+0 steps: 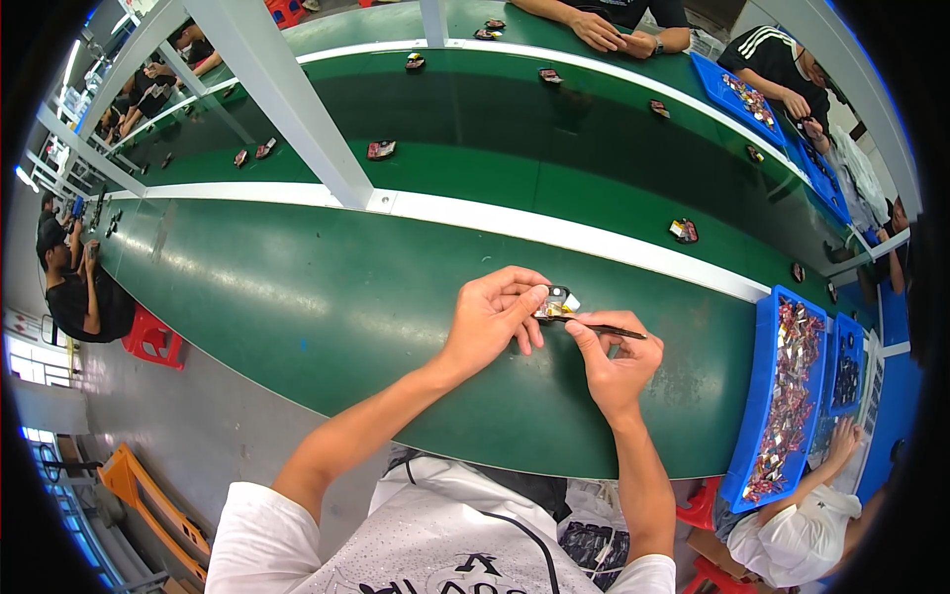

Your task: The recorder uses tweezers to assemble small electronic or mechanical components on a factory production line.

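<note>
Black casing (pixel 558 293) looks light and fragile to me; I'd hold its edges. My left grip (pixel 495 309) pinches it, my right grip (pixel 617 364) clasps a slim dark tool (pixel 621 331).

Conveyor belt (pixel 475 119) and blue bins (pixel 756 396) suggest a factory.
</note>
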Motion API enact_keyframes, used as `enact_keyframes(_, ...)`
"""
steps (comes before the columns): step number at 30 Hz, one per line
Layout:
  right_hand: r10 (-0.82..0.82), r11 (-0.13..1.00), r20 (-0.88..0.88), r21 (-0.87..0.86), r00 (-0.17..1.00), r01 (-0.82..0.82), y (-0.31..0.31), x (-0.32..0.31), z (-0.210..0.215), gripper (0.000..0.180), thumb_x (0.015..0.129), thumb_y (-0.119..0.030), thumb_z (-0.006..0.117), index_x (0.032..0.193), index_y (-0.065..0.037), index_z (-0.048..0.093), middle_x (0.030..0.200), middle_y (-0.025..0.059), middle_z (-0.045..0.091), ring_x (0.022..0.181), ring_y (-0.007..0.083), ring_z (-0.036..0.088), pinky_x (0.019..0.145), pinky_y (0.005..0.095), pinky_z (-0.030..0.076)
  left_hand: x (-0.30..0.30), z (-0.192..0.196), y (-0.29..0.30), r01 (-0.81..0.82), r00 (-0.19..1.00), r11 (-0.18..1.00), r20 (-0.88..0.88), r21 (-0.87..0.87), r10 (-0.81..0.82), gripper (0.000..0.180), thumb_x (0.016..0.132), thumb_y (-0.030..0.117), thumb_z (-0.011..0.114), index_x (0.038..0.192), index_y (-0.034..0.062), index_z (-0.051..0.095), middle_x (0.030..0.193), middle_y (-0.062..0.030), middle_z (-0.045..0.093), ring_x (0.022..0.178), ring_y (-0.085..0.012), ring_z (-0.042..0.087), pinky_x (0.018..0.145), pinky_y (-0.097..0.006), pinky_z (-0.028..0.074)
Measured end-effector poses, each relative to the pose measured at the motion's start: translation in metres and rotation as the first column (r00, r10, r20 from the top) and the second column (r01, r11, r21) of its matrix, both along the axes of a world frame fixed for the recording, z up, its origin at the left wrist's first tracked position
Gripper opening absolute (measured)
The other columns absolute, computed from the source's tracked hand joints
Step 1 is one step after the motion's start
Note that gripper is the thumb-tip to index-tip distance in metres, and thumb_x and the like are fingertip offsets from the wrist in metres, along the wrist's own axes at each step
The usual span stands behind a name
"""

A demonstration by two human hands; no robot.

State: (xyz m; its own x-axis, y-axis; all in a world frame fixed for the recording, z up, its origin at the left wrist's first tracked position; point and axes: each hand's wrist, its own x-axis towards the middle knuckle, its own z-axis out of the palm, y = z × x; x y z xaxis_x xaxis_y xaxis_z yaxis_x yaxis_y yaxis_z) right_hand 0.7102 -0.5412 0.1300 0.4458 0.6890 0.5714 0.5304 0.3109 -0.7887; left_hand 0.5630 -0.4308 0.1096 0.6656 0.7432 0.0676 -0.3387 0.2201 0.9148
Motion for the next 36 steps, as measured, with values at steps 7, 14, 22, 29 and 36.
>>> enact_keyframes(7, 0.012, 1.0, 0.045, 0.014, 0.999, -0.013, 0.0011, -0.0013, 0.001, 0.011, 0.079, 0.001, 0.082, 0.087, -0.003, 0.076, 0.066, -0.0009, 0.068, 0.045, 0.001, 0.039, 0.044, 0.0212, 0.027, -0.0002, 0.0024, 0.0011, -0.013, 1.0, 0.999, -0.02, -0.043, 0.013, 0.022, 0.102, 0.013, 0.06, 0.109, -0.0072, 0.062, 0.081, -0.0102, 0.066, 0.056, -0.0162, 0.066, 0.045, -0.026, 0.052)
enact_keyframes(14, 0.03, 0.996, -0.079, -0.077, 0.996, -0.036, 0.0019, 0.0018, 0.0002, 0.011, 0.079, 0.001, 0.082, 0.087, 0.0, 0.075, 0.074, 0.002, 0.071, 0.046, 0.0013, 0.039, 0.045, 0.0212, 0.028, 0.0012, 0.0012, -0.0004, -0.047, 0.995, 0.999, -0.083, 0.025, 0.049, 0.021, 0.102, 0.013, 0.061, 0.104, -0.0077, 0.065, 0.079, -0.0097, 0.066, 0.053, -0.014, 0.064, 0.042, -0.024, 0.049)
enact_keyframes(22, 0.061, 0.996, 0.008, -0.064, 0.998, -0.06, 0.002, -0.0003, 0.0036, 0.013, 0.079, 0.002, 0.082, 0.09, -0.002, 0.075, 0.076, 0.0019, 0.072, 0.046, 0.0018, 0.039, 0.045, 0.021, 0.028, -0.0014, 0.0024, 0.0018, -0.068, 0.995, 0.997, -0.071, 0.033, 0.07, 0.019, 0.101, 0.011, 0.06, 0.104, -0.0072, 0.066, 0.075, -0.0083, 0.067, 0.052, -0.0125, 0.063, 0.042, -0.023, 0.048)
enact_keyframes(29, 0.072, 0.997, 0.055, -0.044, 0.996, -0.069, 0.0028, -0.0003, 0.0022, 0.014, 0.078, 0.002, 0.082, 0.089, -0.004, 0.076, 0.073, 0.001, 0.071, 0.046, 0.0024, 0.038, 0.044, 0.0216, 0.028, -0.0011, 0.002, 0.0005, -0.062, 0.995, 0.997, -0.078, 0.034, 0.065, 0.02, 0.101, 0.012, 0.061, 0.103, -0.0072, 0.066, 0.076, -0.0085, 0.067, 0.051, -0.0122, 0.063, 0.041, -0.023, 0.047)
enact_keyframes(36, 0.075, 0.997, 0.095, -0.041, 0.993, -0.072, 0.0031, 0.0032, 0.0017, 0.013, 0.077, 0.001, 0.083, 0.087, -0.004, 0.076, 0.069, 0.0007, 0.07, 0.045, 0.003, 0.037, 0.043, 0.0226, 0.027, -0.0007, 0.0034, 0.001, -0.035, 0.994, 0.999, -0.103, 0.007, 0.036, 0.022, 0.101, 0.013, 0.062, 0.103, -0.0088, 0.066, 0.077, -0.0088, 0.067, 0.05, -0.0123, 0.062, 0.041, -0.023, 0.046)
